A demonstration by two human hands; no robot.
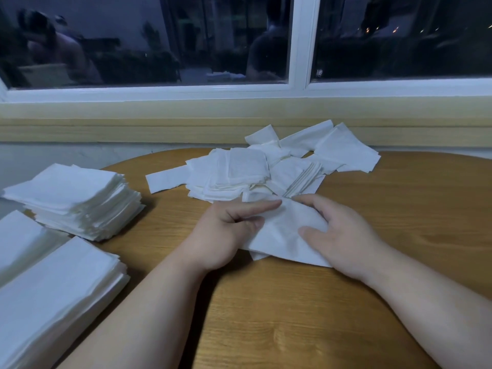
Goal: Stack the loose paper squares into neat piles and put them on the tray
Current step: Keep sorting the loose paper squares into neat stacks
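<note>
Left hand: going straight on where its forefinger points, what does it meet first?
The left hand would likely meet the fingertips of the right hand, just across the held paper square; depth unclear.

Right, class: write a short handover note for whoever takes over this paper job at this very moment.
Left hand and right hand: both grip one bunch of squares, low over the table.
Done: neat piles sit at the left.
Left: square up this bunch, then sort the loose heap at the table's far side.
The tray is not in view.
</note>
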